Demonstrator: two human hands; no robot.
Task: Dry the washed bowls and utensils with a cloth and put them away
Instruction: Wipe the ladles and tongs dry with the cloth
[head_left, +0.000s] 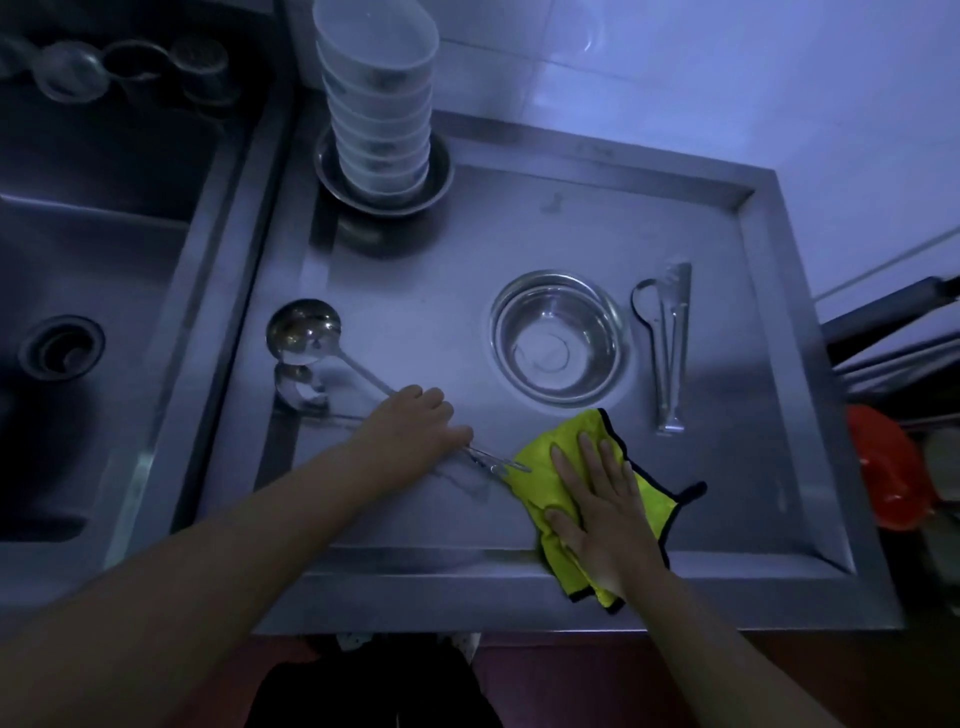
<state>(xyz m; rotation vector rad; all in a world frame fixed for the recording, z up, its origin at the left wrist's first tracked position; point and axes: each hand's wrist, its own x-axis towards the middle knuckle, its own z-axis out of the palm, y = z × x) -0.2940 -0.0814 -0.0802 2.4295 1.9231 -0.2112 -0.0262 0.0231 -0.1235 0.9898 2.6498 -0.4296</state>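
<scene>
Yellow-green cloth (566, 467) lies under your flat right hand (597, 499); at nine o'clock, your left hand (415, 431) grips the steel ladle's handle (363, 376).

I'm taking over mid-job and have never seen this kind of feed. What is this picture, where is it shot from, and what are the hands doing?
There is no machine: a person wears one camera on the head, looking down at a steel draining board. The left hand grips the handle of a ladle. The right hand lies flat on a yellow cloth. Also on the board: a steel bowl, a spoon and tongs right of it, and a stack of white bowls at the back. A sink sits to the left.
</scene>
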